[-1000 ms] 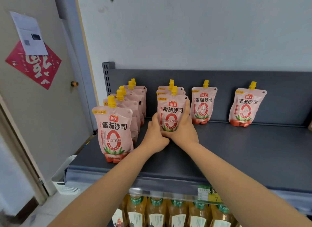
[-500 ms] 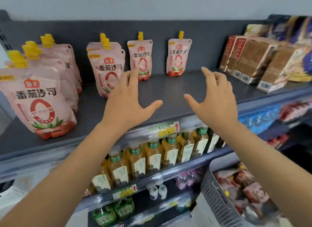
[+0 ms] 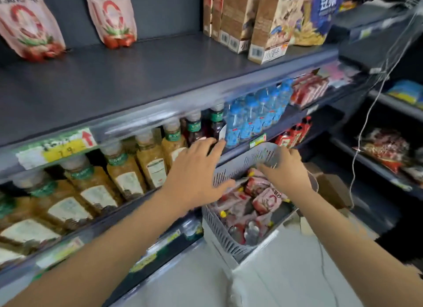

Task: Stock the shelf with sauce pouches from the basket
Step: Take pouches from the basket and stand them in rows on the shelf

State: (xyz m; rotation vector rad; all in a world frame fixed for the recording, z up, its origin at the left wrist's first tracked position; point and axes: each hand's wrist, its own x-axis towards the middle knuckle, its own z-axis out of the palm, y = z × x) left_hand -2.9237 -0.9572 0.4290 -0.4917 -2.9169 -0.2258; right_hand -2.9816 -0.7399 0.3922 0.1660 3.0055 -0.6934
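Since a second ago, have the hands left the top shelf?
Yes. The left hand and right hand dropped from the top shelf, down and rightward, to the basket.

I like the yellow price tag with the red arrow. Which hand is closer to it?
Left. The left hand is right of the price tag; the right hand is farther right, at the basket.

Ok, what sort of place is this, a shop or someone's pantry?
Most likely a small grocery shop. The dark tiered shelf has a yellow price tag on its edge, rows of identical bottles face outward below it, and a grey basket holds sauce pouches for stocking.
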